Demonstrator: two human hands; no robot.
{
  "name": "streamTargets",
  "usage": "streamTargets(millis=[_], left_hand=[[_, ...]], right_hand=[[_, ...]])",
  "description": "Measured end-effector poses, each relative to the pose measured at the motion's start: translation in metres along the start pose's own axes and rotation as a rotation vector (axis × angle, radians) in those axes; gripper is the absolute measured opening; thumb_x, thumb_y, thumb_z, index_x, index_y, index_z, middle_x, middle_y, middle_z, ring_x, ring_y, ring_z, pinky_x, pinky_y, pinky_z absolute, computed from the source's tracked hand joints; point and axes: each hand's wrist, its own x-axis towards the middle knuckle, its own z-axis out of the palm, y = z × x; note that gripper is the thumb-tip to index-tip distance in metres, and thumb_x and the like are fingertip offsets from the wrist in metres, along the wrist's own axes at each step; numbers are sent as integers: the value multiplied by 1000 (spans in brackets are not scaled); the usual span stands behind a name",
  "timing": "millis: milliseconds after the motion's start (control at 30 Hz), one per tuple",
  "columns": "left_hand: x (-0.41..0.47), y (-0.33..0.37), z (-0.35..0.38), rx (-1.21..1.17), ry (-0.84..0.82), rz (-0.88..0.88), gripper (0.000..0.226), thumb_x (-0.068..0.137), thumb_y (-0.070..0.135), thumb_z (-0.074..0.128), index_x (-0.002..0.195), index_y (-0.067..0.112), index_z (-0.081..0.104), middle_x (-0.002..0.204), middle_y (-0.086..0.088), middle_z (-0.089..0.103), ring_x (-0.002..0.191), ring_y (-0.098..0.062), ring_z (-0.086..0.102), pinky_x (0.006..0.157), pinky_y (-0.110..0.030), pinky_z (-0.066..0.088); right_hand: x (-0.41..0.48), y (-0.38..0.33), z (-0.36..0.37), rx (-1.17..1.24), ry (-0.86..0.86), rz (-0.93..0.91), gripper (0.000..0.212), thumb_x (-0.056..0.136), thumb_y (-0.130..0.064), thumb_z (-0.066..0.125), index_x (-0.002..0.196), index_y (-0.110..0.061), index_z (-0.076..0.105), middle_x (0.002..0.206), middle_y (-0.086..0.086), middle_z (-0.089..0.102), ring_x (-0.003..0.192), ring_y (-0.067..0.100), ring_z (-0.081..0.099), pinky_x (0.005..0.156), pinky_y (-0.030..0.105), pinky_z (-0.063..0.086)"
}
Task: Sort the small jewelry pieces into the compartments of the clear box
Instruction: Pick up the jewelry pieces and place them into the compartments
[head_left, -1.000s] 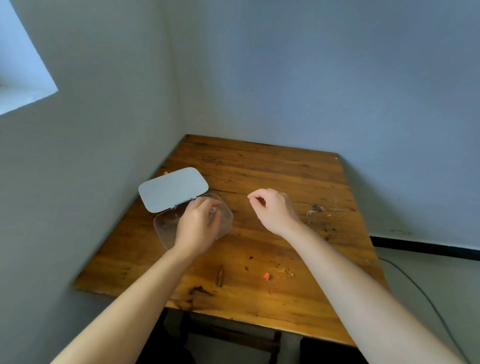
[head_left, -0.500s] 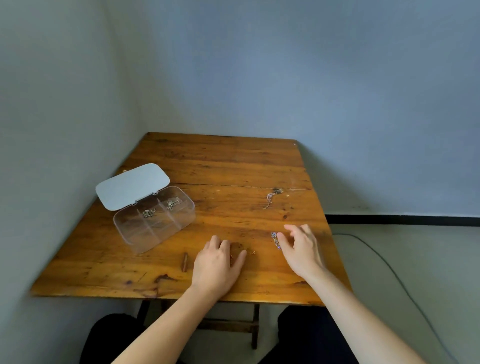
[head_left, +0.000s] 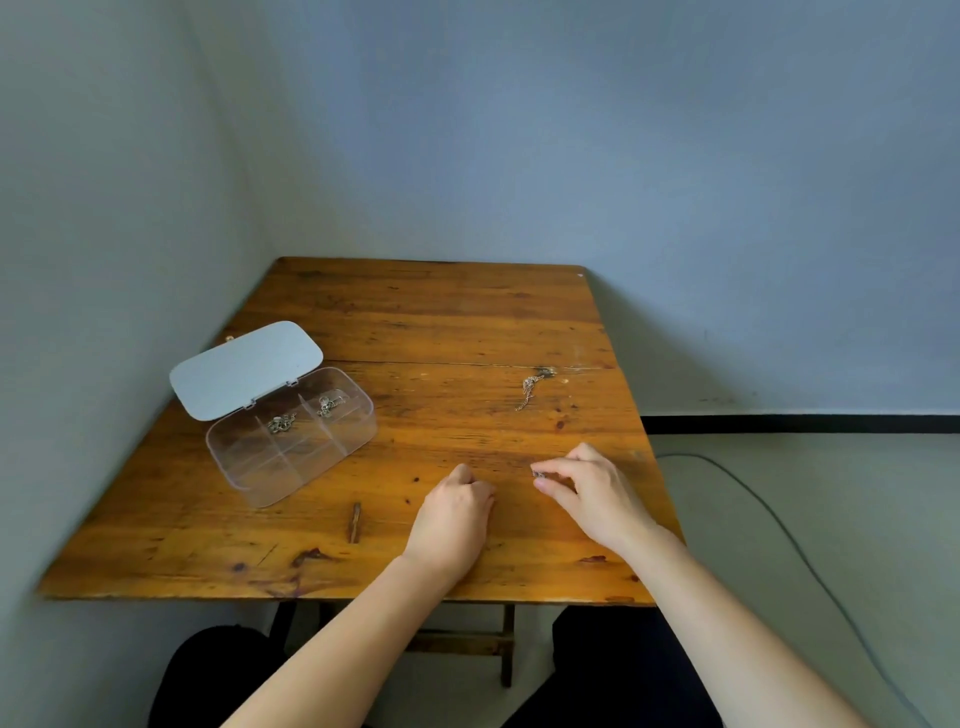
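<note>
The clear box (head_left: 291, 452) stands open at the table's left, its grey lid (head_left: 247, 368) tipped back. Two silver jewelry pieces lie in it, one (head_left: 281, 423) in the back middle compartment and one (head_left: 329, 405) in the back right. A thin silver chain (head_left: 529, 392) lies loose on the wood further right. My right hand (head_left: 589, 493) pinches a small silver piece (head_left: 537, 474) between thumb and forefinger, just above the table. Beside it, my left hand (head_left: 457, 514) rests on the table with its fingers curled shut. Anything under those fingers is hidden.
The wooden table (head_left: 426, 332) sits in a corner, with walls at the left and the back. A dark knot or gouge (head_left: 355, 521) marks the wood near the front edge. A cable (head_left: 769, 514) runs over the floor at the right.
My left hand left the box, moved to the table's near middle and curled shut. My right hand came down near the front right and pinched a small piece. The camera view shifted right.
</note>
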Motion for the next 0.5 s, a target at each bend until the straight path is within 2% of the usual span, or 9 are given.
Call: streamTargets(millis=[133,233,300,367,433,500], left_hand=[[7,-1,-3,29,-97,-35,20,96,6,55,110,12,69,108,-5,58,90,-22,62,77,-30,56],[11,-2,-6,75,-112,-48,22,94,3,56,110,11,68,112,-7,57,98,-23,59,78,-28,53],[13,-1,-8,90,-98,-62,18,96,13,56,108,11,69,113,-6,58,104,-23,58,83,-30,54],[12,2,-9,90,-91,-69,23,98,26,56,106,11,71,115,-4,59,108,-23,57,88,-32,53],[11,4,-11,113,-101,-61,23,99,24,54,108,11,72,117,-5,61,109,-21,57,90,-29,51],[11,5,-15,106,-107,-74,21,99,15,52,107,11,71,113,-6,65,101,-20,61,85,-26,53]], right_hand=[[-3,-1,3,52,81,-17,16,90,-33,73,103,-27,77,95,-10,58,80,1,53,68,10,38],[-3,-4,3,42,93,-33,11,90,-30,74,95,-22,77,90,-10,57,75,-1,52,66,7,37],[-4,-5,1,26,103,-52,10,90,-28,74,93,-19,77,88,-8,59,73,3,55,65,9,40],[-5,-7,-1,17,112,-64,8,89,-26,75,90,-18,77,85,-7,61,71,6,57,64,16,47],[-6,-8,-2,30,122,-68,5,87,-23,77,86,-18,78,81,-6,62,68,6,60,64,23,54],[-5,-9,-4,38,114,-44,1,84,-20,78,85,-20,78,79,-7,65,68,4,62,65,22,57]])
